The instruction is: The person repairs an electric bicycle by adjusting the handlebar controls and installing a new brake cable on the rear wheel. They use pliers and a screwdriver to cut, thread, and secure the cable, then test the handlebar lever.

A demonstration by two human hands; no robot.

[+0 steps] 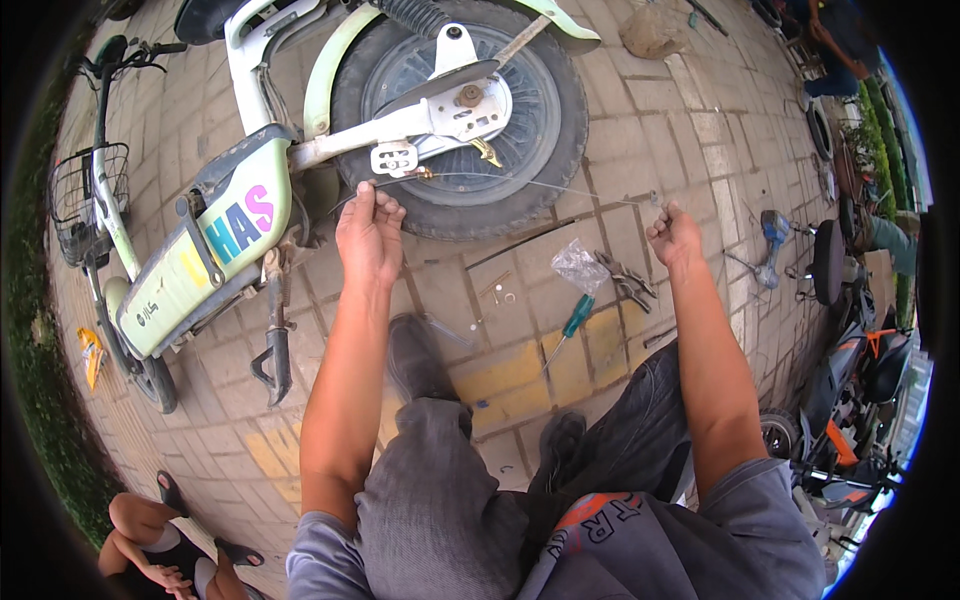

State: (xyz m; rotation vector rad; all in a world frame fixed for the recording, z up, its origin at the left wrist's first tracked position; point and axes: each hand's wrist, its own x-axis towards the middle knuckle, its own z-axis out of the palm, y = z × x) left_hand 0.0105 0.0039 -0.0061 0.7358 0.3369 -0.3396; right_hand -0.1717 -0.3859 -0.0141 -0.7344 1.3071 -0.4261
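A pale green and white electric scooter (205, 255) stands before me, its rear wheel (560, 130) at the top middle. A thin brake cable (575, 189) runs across the lower part of that wheel. Beside the white bracket (395, 158), my left hand (370, 235) is closed, its thumb and fingers pinching the cable's dark sheathed part. Out to the right, my right hand (675, 237) is closed on the cable's thin bare end. Between the hands, the bare wire hangs nearly straight, passing a brass-coloured fitting (427, 173) and a brass-coloured lever (487, 152).
On the paving lie a green screwdriver (578, 315), pliers (627, 280), a clear plastic bag (580, 266) and small loose parts (500, 290). A blue power tool (773, 235) lies farther right. A person (165, 545) sits at lower left; parked scooters (850, 410) stand at right.
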